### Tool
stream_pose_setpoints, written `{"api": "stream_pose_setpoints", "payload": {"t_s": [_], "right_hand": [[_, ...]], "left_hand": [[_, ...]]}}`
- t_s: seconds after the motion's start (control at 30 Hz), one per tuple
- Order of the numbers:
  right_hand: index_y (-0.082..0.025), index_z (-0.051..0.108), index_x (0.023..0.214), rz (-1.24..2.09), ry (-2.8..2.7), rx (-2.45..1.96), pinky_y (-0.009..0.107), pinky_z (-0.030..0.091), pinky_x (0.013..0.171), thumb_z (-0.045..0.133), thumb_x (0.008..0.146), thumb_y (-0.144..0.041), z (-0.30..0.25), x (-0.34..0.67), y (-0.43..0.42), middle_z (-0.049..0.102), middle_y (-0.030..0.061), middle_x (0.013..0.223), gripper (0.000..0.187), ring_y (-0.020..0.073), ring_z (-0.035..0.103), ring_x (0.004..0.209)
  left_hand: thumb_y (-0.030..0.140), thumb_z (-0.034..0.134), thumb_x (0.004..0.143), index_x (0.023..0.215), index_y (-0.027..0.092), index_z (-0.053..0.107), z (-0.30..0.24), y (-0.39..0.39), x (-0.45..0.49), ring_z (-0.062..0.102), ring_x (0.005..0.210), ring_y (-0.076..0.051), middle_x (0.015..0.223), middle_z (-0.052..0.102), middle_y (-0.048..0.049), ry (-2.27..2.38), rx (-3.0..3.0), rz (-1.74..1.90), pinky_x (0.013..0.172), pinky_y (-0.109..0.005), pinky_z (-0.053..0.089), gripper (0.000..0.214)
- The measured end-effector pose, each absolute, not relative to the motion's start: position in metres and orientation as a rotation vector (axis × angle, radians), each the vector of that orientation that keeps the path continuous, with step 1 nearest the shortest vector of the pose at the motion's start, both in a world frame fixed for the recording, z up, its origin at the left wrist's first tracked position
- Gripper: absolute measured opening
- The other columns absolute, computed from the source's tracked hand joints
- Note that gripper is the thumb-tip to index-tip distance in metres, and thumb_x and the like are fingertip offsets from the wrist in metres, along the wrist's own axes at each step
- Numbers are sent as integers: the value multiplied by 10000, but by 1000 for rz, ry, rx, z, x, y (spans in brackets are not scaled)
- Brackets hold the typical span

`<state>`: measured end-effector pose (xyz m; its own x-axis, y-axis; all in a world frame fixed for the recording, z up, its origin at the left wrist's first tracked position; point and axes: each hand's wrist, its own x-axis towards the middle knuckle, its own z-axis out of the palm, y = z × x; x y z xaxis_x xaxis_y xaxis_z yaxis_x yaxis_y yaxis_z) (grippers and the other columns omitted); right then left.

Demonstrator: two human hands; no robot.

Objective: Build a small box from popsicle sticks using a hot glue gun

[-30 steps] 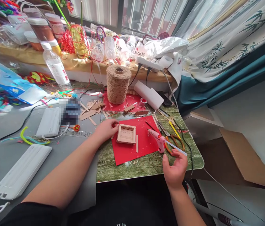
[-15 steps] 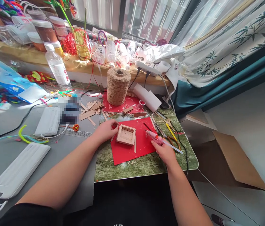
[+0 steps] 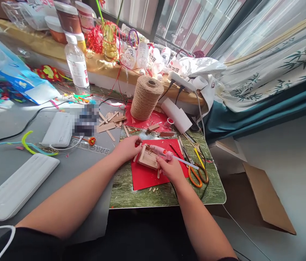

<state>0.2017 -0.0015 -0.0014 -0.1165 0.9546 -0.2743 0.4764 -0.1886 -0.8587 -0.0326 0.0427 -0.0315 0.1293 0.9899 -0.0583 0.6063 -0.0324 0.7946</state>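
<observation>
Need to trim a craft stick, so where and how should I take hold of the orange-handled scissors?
Likely best by the orange handle loops, coming from the near right side of the table. The scissors lie with both loops toward the near edge and the blades pointing away, while the right hand, gripping the pink glue gun, is to their left.

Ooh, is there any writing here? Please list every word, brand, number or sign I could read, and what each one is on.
"喝开", probably, tilted: on a bottle on the sill.
Red characters, too unclear to quote: on the upright bottle.
Printing, too blurred: on the blue packet.
Cut-out shapes, no readable numbers: on the clear stencil strip.
No lettering I can make out: on the pink glue gun.
</observation>
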Motion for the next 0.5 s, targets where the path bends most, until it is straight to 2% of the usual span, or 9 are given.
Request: {"api": "stream_pose_setpoints", "payload": {"t_s": [0.23, 0.5], "right_hand": [[-214, 655, 847, 1211, -1664, -1682, 266, 464, 382, 659, 877, -675, -15, 201, 2, 623, -11, 533, 461, 172, 593, 402], [-228, 572, 748, 1158, -1685, -1738, 262, 471, 402, 646, 890, -675, -10, 199, 1, 614, -12, 515, 475, 164, 600, 412]], "left_hand": [[390, 636, 879, 1028, 258, 720, -36, 45, -34, 720, 909, -253, 1004, 791, -38, 1590, 1757, 651, 703, -327, 483, 216], [381, 637, 870, 1010, 254, 721, -33, 45, -33, 721, 897, -249, 1004, 794, -33, 1598, 1754, 639, 671, -322, 458, 207]]}}
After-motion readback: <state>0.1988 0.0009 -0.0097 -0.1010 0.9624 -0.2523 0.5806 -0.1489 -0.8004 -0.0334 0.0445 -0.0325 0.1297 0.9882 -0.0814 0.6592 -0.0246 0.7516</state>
